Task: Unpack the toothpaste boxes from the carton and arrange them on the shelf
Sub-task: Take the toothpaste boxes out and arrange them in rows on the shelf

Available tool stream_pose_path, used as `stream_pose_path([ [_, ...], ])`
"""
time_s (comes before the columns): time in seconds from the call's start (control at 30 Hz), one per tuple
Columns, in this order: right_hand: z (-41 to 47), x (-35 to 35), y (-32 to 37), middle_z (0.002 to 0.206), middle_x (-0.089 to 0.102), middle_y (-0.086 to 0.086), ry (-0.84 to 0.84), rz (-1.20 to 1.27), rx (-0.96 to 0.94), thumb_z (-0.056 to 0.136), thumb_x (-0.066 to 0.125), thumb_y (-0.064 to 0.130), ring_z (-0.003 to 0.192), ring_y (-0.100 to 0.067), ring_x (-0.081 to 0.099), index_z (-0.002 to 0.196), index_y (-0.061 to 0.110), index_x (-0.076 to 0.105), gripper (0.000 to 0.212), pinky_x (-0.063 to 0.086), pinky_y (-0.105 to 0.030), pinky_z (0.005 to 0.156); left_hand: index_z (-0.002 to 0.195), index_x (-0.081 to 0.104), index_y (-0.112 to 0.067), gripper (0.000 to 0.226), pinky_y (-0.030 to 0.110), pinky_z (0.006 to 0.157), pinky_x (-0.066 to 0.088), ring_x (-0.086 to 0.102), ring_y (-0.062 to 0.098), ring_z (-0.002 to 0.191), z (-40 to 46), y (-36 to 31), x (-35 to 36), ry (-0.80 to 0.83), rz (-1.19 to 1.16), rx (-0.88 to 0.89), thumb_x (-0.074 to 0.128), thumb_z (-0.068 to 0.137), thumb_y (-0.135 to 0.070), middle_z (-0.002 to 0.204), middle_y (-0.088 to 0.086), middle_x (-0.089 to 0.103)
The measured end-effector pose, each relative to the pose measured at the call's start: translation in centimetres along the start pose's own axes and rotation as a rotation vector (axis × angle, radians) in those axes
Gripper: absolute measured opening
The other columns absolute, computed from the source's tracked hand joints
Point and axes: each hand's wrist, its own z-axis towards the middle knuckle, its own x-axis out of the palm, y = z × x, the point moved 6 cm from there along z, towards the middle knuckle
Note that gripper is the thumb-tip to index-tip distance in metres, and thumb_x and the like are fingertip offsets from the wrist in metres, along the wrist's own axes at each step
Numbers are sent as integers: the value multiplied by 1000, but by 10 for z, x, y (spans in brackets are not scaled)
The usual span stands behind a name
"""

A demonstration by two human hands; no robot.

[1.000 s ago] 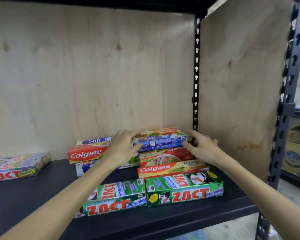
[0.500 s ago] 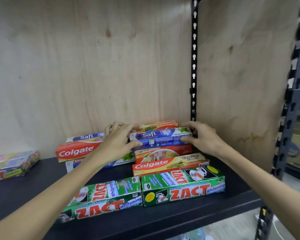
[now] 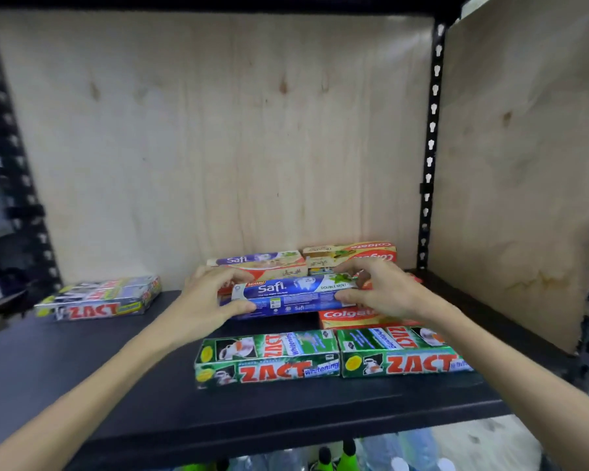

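A black shelf board (image 3: 82,385) backed by plywood (image 3: 218,147) lay bare along its near-left. Mid-shelf, the left hand (image 3: 204,300) and right hand (image 3: 385,294) gripped the ends of a blue Safi box (image 3: 296,295). Green Zact boxes (image 3: 334,356) lined the near edge.

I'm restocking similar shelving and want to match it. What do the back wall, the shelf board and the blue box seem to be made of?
Back wall: looks like bare plywood, matte, with grain and dark knots. Shelf board: black, smooth, dull sheen; painted metal or laminate, cannot tell. Blue box: printed glossy cardboard, folded edges.
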Motion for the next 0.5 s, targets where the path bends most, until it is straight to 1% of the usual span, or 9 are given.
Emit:
stream_pose_path([
  [0.1,14,21,28,114,63,11,21,-2,-56,85,76,47,99,-9,62,128,33,62,47,53,-29,85,117,60,-47,38,26,96,42,47,4,121,-18,30,-15,36,-20,-38,76,82,-47,124,-20,55],
  [0.17,21,36,39,109,64,11,86,-23,-74,85,76,46,99,-10,63,127,30,64,46,53,-29,88,114,63,-45,35,24,89,45,53,6,110,-27,47,-22,42,-57,-68,77,82,-43,117,-22,61],
  [0.27,27,58,42,106,69,11,218,-39,-84,85,75,47,95,-6,64,121,29,68,41,56,-31,88,112,69,-42,33,28,82,51,60,7,93,-37,63,-23,87,-177,-130,79,81,-41,104,-17,68],
  [0.3,29,61,41,105,70,13,231,-24,-81,85,75,49,93,-5,65,117,30,70,38,56,-31,87,113,70,-43,34,30,82,51,62,8,89,-40,66,-21,115,-205,-138,79,80,-44,101,-13,70],
  [0.33,31,62,39,103,71,14,221,-4,-81,84,76,49,90,-5,65,113,32,71,34,56,-30,86,113,70,-43,36,33,83,51,63,14,88,-41,69,-18,129,-233,-147,79,79,-46,98,-7,71],
  [0.37,33,59,38,101,72,15,182,26,-86,83,76,50,86,-4,66,108,33,72,30,56,-29,82,113,70,-41,38,35,85,52,64,20,90,-42,72,-18,118,-273,-153,80,78,-48,97,-3,71],
  [0.4,34,54,37,98,72,15,105,59,-92,83,77,49,83,-5,65,102,33,73,26,55,-26,78,113,71,-39,39,35,85,52,65,20,92,-40,75,-19,77,-317,-159,80,75,-49,98,-4,71],
  [0.47,37,38,36,95,70,15,-103,93,-108,84,76,48,79,-8,63,96,34,70,19,52,-24,68,109,73,-35,37,29,83,52,67,12,92,-33,79,-25,-71,-384,-167,78,75,-49,101,-11,71],
  [0.5,40,34,34,96,67,15,-182,87,-113,85,75,47,80,-8,62,99,36,67,20,51,-24,67,108,72,-34,32,26,84,52,67,9,92,-29,80,-30,-158,-393,-171,77,79,-47,101,-11,71],
])
